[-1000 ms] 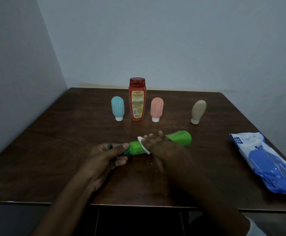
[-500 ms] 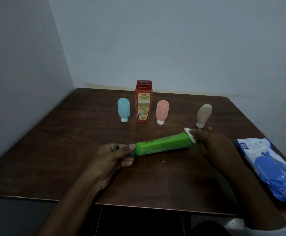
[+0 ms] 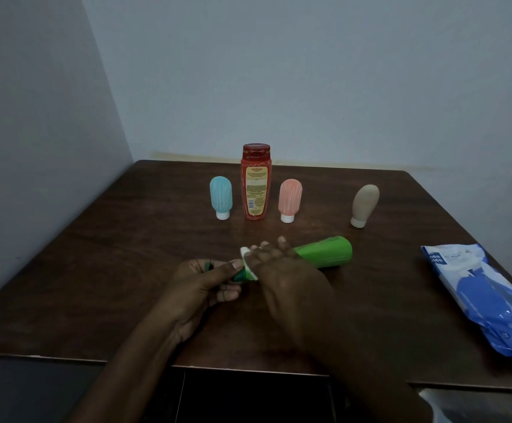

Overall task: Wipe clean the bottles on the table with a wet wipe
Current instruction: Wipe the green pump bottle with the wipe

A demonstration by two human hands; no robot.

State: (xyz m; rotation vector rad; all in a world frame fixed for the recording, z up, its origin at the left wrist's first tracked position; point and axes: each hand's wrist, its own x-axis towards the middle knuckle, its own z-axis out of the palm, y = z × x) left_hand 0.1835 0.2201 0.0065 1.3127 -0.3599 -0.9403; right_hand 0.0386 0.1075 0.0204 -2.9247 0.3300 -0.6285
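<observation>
Head view: green bottle [image 3: 325,253] horizontal over the worktop [image 3: 126,270], base toward 3 o'clock. Grip of right hand [image 3: 285,276] clamped on wet wipe [image 3: 248,265] round its neck; grip of left hand [image 3: 200,279] pinching cap [image 3: 238,276] at 9 o'clock. Advisable: steady cap, full-length strokes, rotate between.

Not much is legible here. The blue wipes pack [image 3: 492,300] has a dark patch at its near corner with white letters stacked as "nee" over "mee". The red bottle [image 3: 256,181] has a yellow label topped by a brand that looks like "Karthika", but it's fuzzy, plus a barcode [image 3: 251,204] lower left. The green bottle [image 3: 325,253] has print on it that's too blurry to read.
</observation>
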